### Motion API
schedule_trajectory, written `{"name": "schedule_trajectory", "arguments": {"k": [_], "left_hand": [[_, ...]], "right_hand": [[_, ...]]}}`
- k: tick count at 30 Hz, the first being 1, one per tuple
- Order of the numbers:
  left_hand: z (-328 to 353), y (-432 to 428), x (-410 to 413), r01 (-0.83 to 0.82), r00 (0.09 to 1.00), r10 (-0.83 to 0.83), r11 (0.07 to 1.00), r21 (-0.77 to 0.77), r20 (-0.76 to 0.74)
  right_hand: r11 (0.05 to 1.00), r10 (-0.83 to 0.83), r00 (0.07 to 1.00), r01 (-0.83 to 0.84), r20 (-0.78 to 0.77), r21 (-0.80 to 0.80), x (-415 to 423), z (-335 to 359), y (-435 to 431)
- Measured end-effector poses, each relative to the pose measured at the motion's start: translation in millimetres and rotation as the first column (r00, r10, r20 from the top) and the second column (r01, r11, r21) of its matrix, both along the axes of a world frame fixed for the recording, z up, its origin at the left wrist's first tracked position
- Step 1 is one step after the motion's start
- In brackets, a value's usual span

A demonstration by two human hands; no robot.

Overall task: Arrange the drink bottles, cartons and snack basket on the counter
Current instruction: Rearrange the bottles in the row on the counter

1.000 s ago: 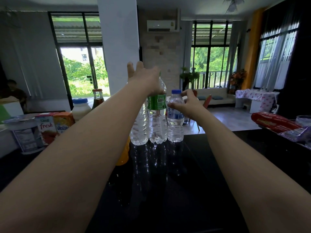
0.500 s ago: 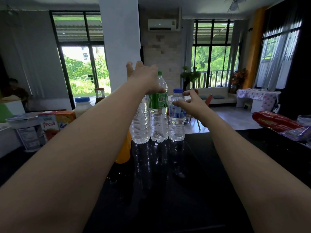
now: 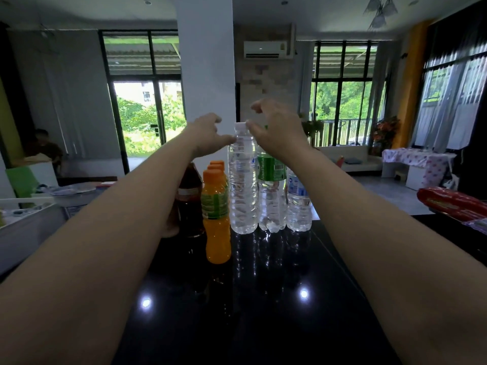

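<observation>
Left hand [image 3: 208, 134] and right hand [image 3: 279, 133], loosely curled and gripping nothing, flank the neck of the clear water bottle [image 3: 242, 185], which stands upright, cap up.

White pillar [image 3: 205, 61] at 12 o'clock. Air conditioner [image 3: 263, 49] high on the pale brick wall [image 3: 266, 96] just right of it. Glass door [image 3: 147, 114] at 11 o'clock, bright daylight and greenery beyond. Dark-framed window [image 3: 342, 109] at 1 o'clock, sofa [image 3: 347, 160] below it. Flowers [image 3: 384, 130] and yellow column [image 3: 413, 88] at 2 o'clock, by a table with patterned cloth [image 3: 419, 159]. Sheer curtains [image 3: 448, 101] at 3 o'clock. Grey floor [image 3: 382, 191]. Ceiling lamp [image 3: 380, 11] unlit. Glossy black counter [image 3: 263, 325] at 6 o'clock shows two light spots.
</observation>
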State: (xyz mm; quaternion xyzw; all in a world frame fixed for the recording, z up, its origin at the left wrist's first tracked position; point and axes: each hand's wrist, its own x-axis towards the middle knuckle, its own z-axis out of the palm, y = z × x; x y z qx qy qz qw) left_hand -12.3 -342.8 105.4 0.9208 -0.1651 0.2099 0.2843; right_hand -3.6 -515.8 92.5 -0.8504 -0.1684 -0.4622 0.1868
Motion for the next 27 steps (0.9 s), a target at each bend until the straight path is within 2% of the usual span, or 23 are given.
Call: {"name": "schedule_trajectory", "arguments": {"k": [3,5,8,10,13,20,27], "left_hand": [[-2.7,3.0,2.6,0.039,0.998,-0.039,0.999,0.011,-0.054],[-4.1,1.1,5.6,0.066,0.995,-0.063,0.997,0.028,-0.077],[-7.7,-8.2,12.4,0.09,0.993,-0.081,0.991,0.098,-0.089],[-10.7,-15.1,16.7,0.088,0.996,-0.083,0.988,0.13,-0.041],[-13.7,-20.1,20.4,0.073,0.997,-0.076,0.993,0.091,0.028],[-4.4,-9.3,20.5,0.149,0.98,-0.139,0.987,0.063,-0.143],[-9.7,-18.7,17.4,0.103,0.993,-0.103,0.995,-0.002,-0.052]], "right_hand": [[0.972,-0.177,0.972,0.148,-0.155,-0.184,14.4,15.1,13.8],[0.942,-0.253,0.943,0.189,-0.217,-0.277,20.0,20.6,19.5],[0.962,-0.205,0.925,0.13,-0.321,-0.239,21.9,24.6,20.6],[0.976,-0.16,0.922,0.095,-0.351,-0.196,21.7,25.6,19.2],[0.986,-0.108,0.92,0.05,-0.378,-0.159,22.1,24.4,16.3],[0.975,-0.123,0.934,0.052,-0.335,-0.214,23.0,18.6,12.6],[0.975,-0.126,0.932,0.052,-0.339,-0.218,19.7,16.5,9.9]]}}
